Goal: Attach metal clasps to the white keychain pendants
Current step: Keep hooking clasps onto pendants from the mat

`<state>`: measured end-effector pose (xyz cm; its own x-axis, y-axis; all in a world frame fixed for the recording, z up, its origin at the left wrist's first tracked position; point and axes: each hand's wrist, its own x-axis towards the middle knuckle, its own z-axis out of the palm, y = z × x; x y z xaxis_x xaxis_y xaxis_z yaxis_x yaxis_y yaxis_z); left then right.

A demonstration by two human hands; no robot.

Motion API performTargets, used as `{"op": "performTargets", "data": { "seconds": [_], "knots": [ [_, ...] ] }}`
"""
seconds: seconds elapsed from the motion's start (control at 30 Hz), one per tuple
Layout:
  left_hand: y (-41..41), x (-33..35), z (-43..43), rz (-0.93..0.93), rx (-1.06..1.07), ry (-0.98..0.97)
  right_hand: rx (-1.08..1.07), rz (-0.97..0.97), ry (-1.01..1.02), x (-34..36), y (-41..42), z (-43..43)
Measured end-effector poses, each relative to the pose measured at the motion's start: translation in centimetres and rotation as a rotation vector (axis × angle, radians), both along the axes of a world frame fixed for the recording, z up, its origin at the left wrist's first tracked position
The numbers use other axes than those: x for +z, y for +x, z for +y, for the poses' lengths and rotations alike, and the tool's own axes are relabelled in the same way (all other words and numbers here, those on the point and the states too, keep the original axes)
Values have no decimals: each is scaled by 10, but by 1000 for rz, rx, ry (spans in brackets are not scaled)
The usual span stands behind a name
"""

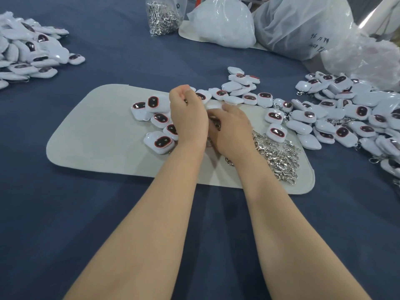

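Frame centre: right hand (232, 131) pinches a white glossy plastic pendant (213, 106); left hand (188, 114) fingers curled, contents hidden. The pendant appears light, rigid and slippery: grip its flat sides. Loose silver metal clasps (279, 156) lie lower right.

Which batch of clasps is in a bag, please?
The far batch, in a clear bag on the table; the near batch lies loose on the mat by the right hand.

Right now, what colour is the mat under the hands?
The felt mat is cream, seen best in the head view.
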<state>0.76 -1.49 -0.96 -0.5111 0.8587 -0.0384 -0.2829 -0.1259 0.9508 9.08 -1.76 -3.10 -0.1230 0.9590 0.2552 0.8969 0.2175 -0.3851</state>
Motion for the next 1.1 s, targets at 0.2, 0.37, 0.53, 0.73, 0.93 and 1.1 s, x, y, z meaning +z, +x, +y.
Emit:
{"op": "performTargets", "data": {
  "seconds": [0.2,0.37,0.53,0.73,0.93,1.1],
  "knots": [
    [3,0,-2,108,-60,-6,-189,414,181,7,4,-5],
    [8,1,-4,326,-98,31,-188,1014,158,23,3,-7],
    [12,3,-7,382,-187,44,-106,992,41,26,-1,-8],
    [9,2,-7,303,-81,77,-193,297,-52,27,10,-9],
    [5,2,-9,162,-118,98,-169,15,-307,28,8,-12],
    [5,1,-8,204,-125,78,-221,120,-150,23,9,-10]
  ]
}}
